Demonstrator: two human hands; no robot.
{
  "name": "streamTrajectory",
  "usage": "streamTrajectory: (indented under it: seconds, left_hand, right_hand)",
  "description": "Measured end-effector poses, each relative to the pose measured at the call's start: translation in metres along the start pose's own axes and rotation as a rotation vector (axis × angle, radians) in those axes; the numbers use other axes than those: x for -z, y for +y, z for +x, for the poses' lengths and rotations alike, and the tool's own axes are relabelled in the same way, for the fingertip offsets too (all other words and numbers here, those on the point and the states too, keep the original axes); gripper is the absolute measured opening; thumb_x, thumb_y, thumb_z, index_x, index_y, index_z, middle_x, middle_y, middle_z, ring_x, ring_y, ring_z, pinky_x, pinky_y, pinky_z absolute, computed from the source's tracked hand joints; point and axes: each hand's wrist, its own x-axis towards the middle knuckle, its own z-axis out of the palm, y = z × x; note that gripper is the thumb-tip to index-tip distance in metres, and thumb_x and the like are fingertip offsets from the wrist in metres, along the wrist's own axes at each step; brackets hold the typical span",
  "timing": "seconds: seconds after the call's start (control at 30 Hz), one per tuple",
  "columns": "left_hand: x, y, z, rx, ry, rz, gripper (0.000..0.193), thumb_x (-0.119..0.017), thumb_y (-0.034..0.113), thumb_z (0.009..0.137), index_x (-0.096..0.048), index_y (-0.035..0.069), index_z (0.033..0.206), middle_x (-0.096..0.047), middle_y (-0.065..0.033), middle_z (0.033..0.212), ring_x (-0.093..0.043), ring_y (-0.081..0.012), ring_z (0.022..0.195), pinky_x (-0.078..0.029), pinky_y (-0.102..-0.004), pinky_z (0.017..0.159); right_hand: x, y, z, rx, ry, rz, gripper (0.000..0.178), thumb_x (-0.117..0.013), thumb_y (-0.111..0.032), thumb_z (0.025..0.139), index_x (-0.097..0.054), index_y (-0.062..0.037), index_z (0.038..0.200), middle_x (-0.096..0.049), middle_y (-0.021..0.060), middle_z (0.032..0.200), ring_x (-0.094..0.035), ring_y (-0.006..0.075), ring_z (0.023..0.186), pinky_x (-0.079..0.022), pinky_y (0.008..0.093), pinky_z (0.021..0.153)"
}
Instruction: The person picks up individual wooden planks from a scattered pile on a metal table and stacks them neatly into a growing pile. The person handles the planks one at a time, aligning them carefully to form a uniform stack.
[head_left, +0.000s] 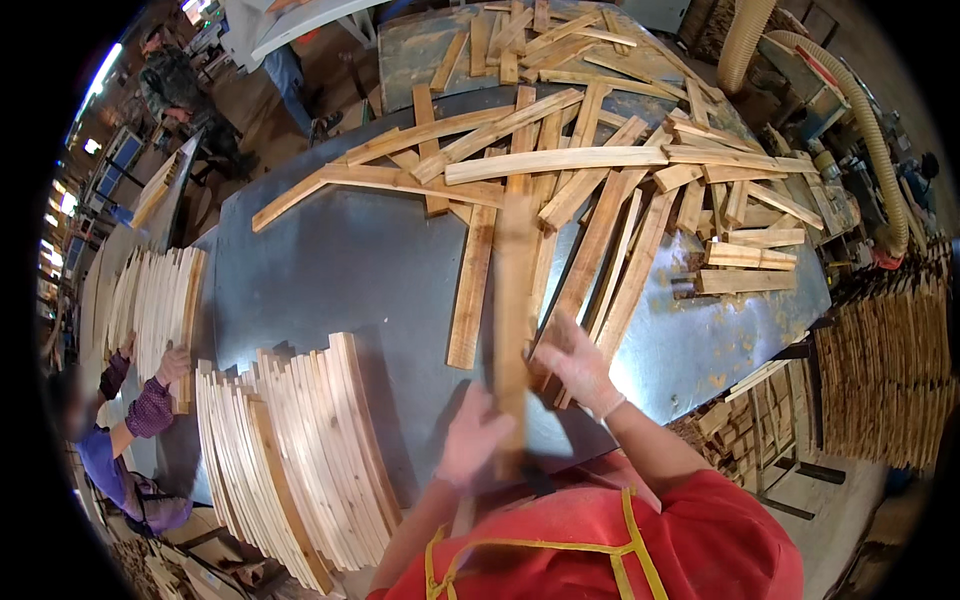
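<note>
A long wooden board (511, 330), smeared by motion, points away from my body over the dark metal table. My left hand (474, 436), also blurred, is against the board's left side near its close end and appears to grip it. On the other side, my right hand (578, 370) is over the near ends of several leaning boards (592, 250); its fingers are too smeared to show whether they hold one. Beyond both hands spreads a loose heap of boards, with a pale board (560, 162) lying crosswise on top.
Left of me stands a row of pale boards on edge (320, 440). Past it, a co-worker's hands (172, 365) touch another row (165, 300). Stacked wood (885, 370) stands at the right, below a ribbed hose (890, 150). Another person (180, 85) stands far left.
</note>
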Motion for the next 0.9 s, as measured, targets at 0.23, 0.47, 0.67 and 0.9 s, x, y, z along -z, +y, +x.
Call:
streamTrajectory:
  seconds: [0.23, 0.47, 0.67, 0.9]
  left_hand:
    - [0.029, -0.027, -0.011, 0.053, 0.338, 0.009, 0.042, -0.070, 0.026, 0.093, -0.066, 0.011, 0.131, -0.075, -0.0191, 0.115, -0.071, -0.0420, 0.106, -0.055, -0.0487, 0.091]
    - [0.086, -0.067, -0.113, 0.045, 0.603, 0.703, 0.042, -0.073, 0.019, 0.085, -0.065, 0.013, 0.127, -0.070, -0.0109, 0.106, -0.066, -0.0374, 0.110, -0.047, -0.0555, 0.096]
    - [0.105, -0.129, -0.158, 0.040, 0.594, 0.970, 0.066, -0.075, 0.031, 0.085, -0.056, 0.014, 0.146, -0.046, -0.0142, 0.155, -0.043, -0.0356, 0.144, -0.033, -0.0591, 0.120]
    - [0.117, -0.092, -0.158, -0.089, 0.547, 0.815, 0.065, -0.078, 0.032, 0.084, -0.057, 0.011, 0.142, -0.051, -0.0147, 0.146, -0.042, -0.0376, 0.144, -0.032, -0.0548, 0.122]
  right_hand:
    - [0.010, -0.022, 0.135, 0.052, 0.399, -0.702, 0.079, -0.073, -0.038, 0.087, -0.046, -0.0003, 0.151, -0.057, 0.0307, 0.140, -0.062, 0.0523, 0.122, -0.050, 0.0534, 0.107]
    - [-0.037, 0.006, 0.098, 0.137, 0.365, -0.995, 0.097, -0.079, -0.042, 0.081, -0.040, -0.0060, 0.161, -0.045, 0.0258, 0.158, -0.050, 0.0436, 0.143, -0.045, 0.0515, 0.116]
    - [-0.023, 0.001, 0.068, -0.242, 0.333, -0.126, 0.093, -0.066, -0.010, 0.081, -0.030, -0.0053, 0.167, -0.062, 0.0197, 0.133, -0.067, 0.0371, 0.120, -0.055, 0.0413, 0.106]
    - [-0.121, 0.013, -0.113, -0.394, -0.049, 0.965, 0.096, -0.058, 0.014, 0.077, -0.034, -0.0302, 0.159, -0.061, 0.0110, 0.113, -0.066, 0.0276, 0.102, -0.060, 0.0444, 0.092]
